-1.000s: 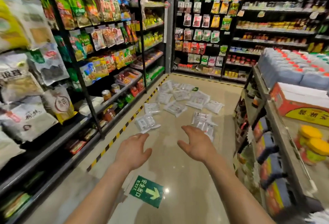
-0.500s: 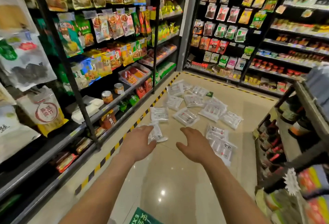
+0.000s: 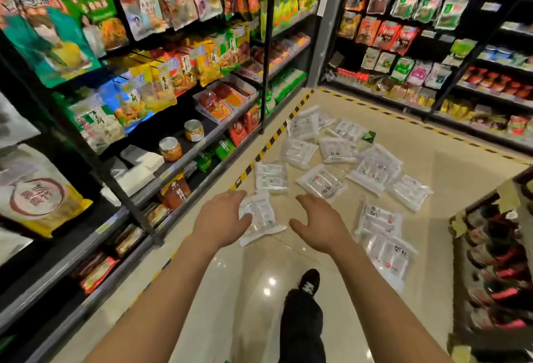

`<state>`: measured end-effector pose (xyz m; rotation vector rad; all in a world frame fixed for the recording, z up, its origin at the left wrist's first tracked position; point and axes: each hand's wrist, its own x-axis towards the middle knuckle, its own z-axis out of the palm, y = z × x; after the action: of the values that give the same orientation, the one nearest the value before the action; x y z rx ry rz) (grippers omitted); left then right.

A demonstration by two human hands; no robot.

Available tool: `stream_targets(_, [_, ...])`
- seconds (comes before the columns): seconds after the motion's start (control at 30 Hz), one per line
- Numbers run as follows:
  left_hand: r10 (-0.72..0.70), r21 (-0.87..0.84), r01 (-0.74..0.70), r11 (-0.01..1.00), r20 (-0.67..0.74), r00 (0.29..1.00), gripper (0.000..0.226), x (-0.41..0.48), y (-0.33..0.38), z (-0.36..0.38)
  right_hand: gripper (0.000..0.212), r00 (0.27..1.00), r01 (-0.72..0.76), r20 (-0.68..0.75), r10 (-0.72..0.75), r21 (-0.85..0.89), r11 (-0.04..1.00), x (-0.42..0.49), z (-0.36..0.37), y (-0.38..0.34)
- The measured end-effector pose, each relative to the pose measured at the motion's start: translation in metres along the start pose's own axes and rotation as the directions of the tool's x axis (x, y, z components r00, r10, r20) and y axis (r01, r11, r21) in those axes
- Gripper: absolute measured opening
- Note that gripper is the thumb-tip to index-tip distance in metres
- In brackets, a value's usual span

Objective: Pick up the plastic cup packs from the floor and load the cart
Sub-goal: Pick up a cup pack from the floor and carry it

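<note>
Shop aisle floor point(image 3: 450, 189), cup packs point(image 3: 320, 181) scattered.

Both arms are in shot and both are bare: left forearm point(image 3: 161, 299), right forearm point(image 3: 383, 305), uncovered skin right up to the left hand point(image 3: 222, 222) and the right hand point(image 3: 320, 224). Between them, lower down, one leg shows in black trousers point(image 3: 301, 331), the cloth loose and creased along its length. And there's the foot, a black shoe point(image 3: 309, 282) with a white mark across its top and a rounded toe.
</note>
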<state>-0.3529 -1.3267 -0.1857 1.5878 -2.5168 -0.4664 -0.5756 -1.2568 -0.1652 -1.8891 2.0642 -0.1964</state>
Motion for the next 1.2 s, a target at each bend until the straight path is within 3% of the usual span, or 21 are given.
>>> stream_targets(0.23, [-0.164, -0.005, 0.164, 0.986, 0.06, 0.985, 0.059, 0.181, -0.028, 0.057, 0.06, 0.988, 0.123, 0.107, -0.111, -0.115, 0.986, 0.215, 0.029, 0.075])
stream_targets(0.37, [-0.24, -0.021, 0.243, 0.97, 0.107, 0.965, 0.062, 0.272, -0.045, 0.09, 0.063, 0.984, 0.136, 0.129, -0.124, -0.089, 0.987, 0.324, 0.038, 0.11])
stream_targets(0.57, [-0.373, -0.035, 0.374, 0.927, 0.038, 0.927, 0.06, 0.361, -0.089, 0.167, 0.065, 0.974, 0.124, 0.196, -0.117, -0.029, 0.992, 0.442, 0.105, 0.149])
stream_targets(0.67, [-0.436, -0.053, 0.441, 0.896, 0.093, 0.895, 0.062, 0.392, -0.123, 0.221, 0.067, 0.973, 0.077, 0.217, -0.079, 0.014, 0.997, 0.481, 0.166, 0.169])
stream_targets(0.83, [-0.435, -0.058, 0.439, 0.897, 0.063, 0.898, 0.062, 0.424, -0.196, 0.348, 0.075, 0.957, -0.053, 0.287, 0.035, 0.055, 0.997, 0.523, 0.299, 0.209])
stream_targets(1.03, [-0.515, -0.082, 0.534, 0.842, 0.172, 0.84, 0.068, 0.438, -0.272, 0.522, 0.076, 0.922, -0.106, 0.378, 0.08, 0.048, 0.993, 0.554, 0.47, 0.268])
stream_targets(1.2, [-0.6, -0.136, 0.648, 0.749, 0.275, 0.751, 0.066, 0.448, -0.324, 0.649, 0.082, 0.901, -0.183, 0.416, 0.126, 0.102, 0.978, 0.603, 0.606, 0.31])
